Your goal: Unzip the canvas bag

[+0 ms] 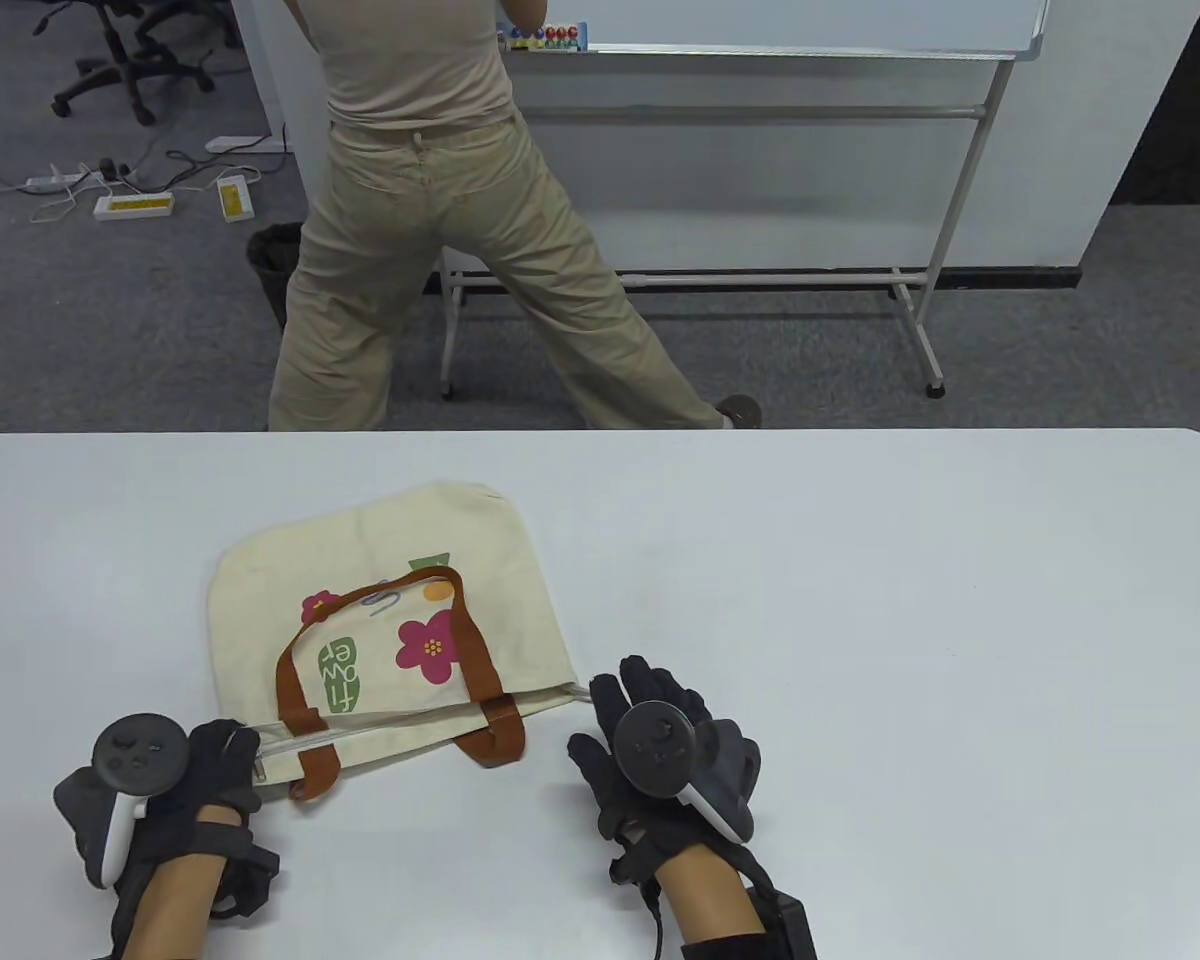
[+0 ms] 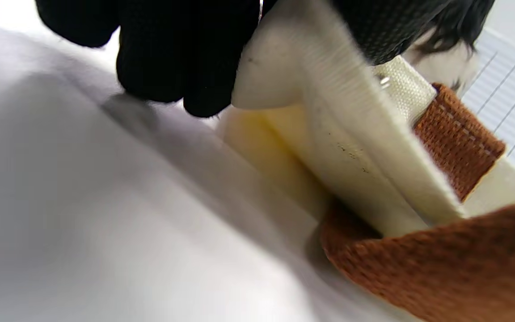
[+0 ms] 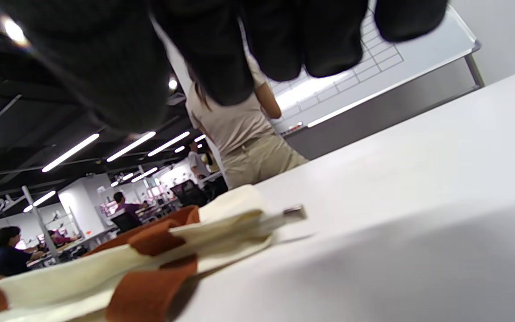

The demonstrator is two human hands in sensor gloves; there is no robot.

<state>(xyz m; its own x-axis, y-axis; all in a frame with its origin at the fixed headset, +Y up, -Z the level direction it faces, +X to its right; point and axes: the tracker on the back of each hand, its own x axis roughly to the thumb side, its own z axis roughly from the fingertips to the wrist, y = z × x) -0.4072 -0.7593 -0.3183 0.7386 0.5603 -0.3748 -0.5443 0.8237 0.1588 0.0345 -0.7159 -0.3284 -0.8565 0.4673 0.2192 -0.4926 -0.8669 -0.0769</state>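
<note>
- On the left part of the white table (image 1: 860, 600) lies the flat cream canvas bag with pink flowers printed on it (image 1: 390, 600). Its zipped top edge faces the person.
- Two brown woven handles (image 1: 480, 680) lie across the bag. One loops over the flowers and one hangs past the near edge.
- The left hand in a black glove (image 1: 210, 770) is at the bag's near left corner. In the left wrist view the black fingers (image 2: 186, 58) pinch that cream corner and lift it a little off the table.
- A small shiny metal bit (image 2: 385, 81) shows on the zip line just past those fingers.
- The right hand in a black glove (image 1: 660, 750) is just beside the bag's right corner, with its fingers spread out flat and holding nothing.
- In the right wrist view a small silver zipper pull (image 3: 294, 213) sticks out from the bag's end. The right fingers (image 3: 280, 40) hang above it, apart from it.
- Behind the table a person in tan trousers (image 1: 440, 250) stands at a white board on a metal frame (image 1: 810, 30).
</note>
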